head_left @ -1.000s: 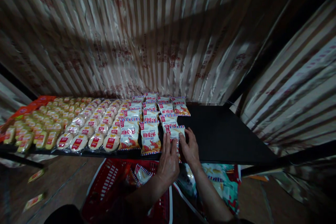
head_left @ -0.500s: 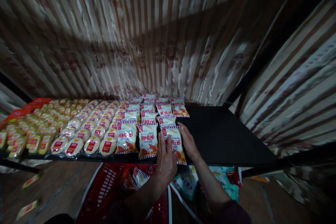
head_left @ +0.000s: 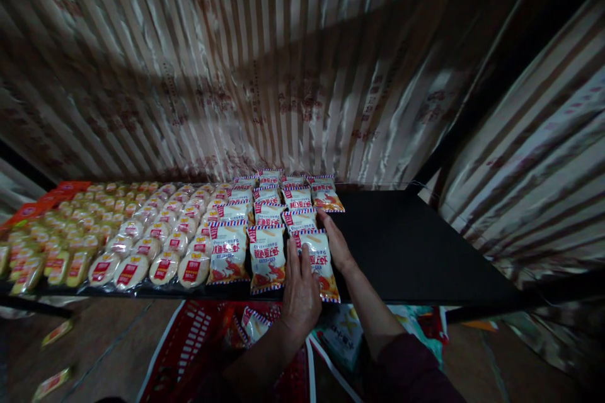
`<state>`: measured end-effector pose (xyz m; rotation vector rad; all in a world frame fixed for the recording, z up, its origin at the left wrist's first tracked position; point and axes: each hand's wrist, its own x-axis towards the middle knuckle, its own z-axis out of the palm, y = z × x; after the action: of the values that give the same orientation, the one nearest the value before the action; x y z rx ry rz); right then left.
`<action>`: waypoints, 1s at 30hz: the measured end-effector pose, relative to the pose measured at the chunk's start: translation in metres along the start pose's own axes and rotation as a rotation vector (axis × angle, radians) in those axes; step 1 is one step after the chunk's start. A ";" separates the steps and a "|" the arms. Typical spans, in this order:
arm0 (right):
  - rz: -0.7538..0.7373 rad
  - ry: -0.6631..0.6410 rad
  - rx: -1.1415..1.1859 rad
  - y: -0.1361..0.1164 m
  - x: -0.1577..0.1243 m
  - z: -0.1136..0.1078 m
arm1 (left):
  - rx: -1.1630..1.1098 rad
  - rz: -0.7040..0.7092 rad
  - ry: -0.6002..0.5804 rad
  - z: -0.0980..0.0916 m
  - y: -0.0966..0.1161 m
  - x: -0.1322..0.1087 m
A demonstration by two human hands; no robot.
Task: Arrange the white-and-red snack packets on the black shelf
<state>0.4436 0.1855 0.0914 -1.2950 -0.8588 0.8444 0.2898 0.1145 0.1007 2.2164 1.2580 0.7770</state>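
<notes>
Several white snack bags with red lettering and striped edges lie in overlapping rows on a black shelf. My left hand rests its stretched fingers along the left side of the front snack bag in the rightmost full row. Against that row's right side lies my right hand, its fingers extended toward the snack bag behind. Neither hand is closed around a bag. Further back on the right, another snack bag lies apart from my fingers.
Left of the bags are rows of round wrapped crackers, then small yellow packets and an orange wrapper. Below the shelf stand a red basket and green-white bags. Two yellow packets lie on the floor. A striped curtain hangs behind.
My hands stay at the same front bags, the right one shifted slightly back along the row. The view has moved slightly; the bags keep their arrangement.
</notes>
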 end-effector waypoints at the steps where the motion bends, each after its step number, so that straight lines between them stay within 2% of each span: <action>1: 0.003 0.002 -0.009 -0.001 0.000 0.000 | -0.006 -0.005 0.002 -0.001 0.000 0.000; 14: 0.030 -0.043 -0.025 0.003 0.001 0.003 | -0.048 0.015 0.050 -0.005 -0.004 0.002; 22: -0.029 0.034 -0.020 0.009 0.010 -0.001 | 0.042 0.101 0.101 0.003 -0.010 -0.001; 26: -0.013 -0.036 -0.038 0.002 0.014 0.000 | 0.103 0.166 0.129 0.007 -0.013 -0.001; 30: 0.017 -0.076 0.016 -0.002 0.013 -0.001 | 0.147 0.173 0.155 0.010 -0.013 0.000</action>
<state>0.4503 0.1966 0.0939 -1.2643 -0.9002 0.9175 0.2888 0.1193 0.0846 2.4489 1.2411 0.9673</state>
